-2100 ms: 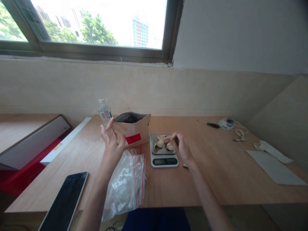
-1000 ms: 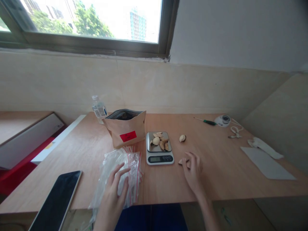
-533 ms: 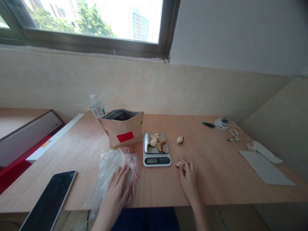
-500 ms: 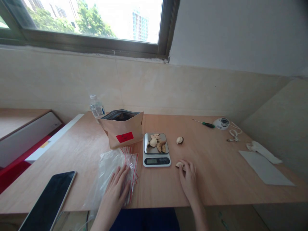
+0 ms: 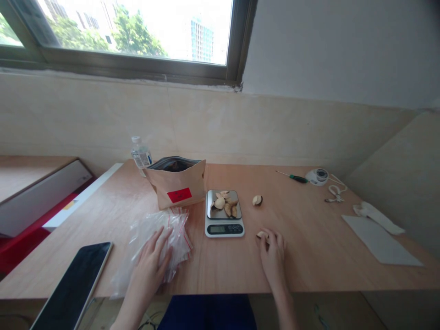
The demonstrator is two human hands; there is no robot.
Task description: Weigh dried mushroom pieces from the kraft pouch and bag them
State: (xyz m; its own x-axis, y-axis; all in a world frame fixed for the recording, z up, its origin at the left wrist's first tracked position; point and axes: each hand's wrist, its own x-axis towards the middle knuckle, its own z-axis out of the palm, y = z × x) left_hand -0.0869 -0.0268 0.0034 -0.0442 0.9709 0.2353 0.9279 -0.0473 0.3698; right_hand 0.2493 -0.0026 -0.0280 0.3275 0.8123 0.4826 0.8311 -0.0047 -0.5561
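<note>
My left hand (image 5: 151, 262) lies with fingers spread on a pile of clear zip bags (image 5: 137, 233) with red seal strips. My right hand (image 5: 273, 250) rests on the table, its fingers curled round a pale dried piece (image 5: 262, 234) with a dark edge, partly hidden by the fingers. Another such piece (image 5: 257, 200) lies farther back on its own. Between my hands stands a small digital kitchen scale (image 5: 225, 229); several pale and brown dried pieces (image 5: 225, 203) sit on its metal plate. The display's digits are too faint to read.
An open brown paper pouch (image 5: 178, 185) with a red label stands behind the bags, beside a plastic bottle (image 5: 140, 155). A phone (image 5: 72, 284) overhangs the front edge at left. At right are a screwdriver (image 5: 298, 178), a white camera (image 5: 316, 177) with cable, and a white sheet (image 5: 381, 240).
My left hand has slid left, and the zip bags have shifted left with it. The right hand and the piece under its fingers have moved slightly right.
</note>
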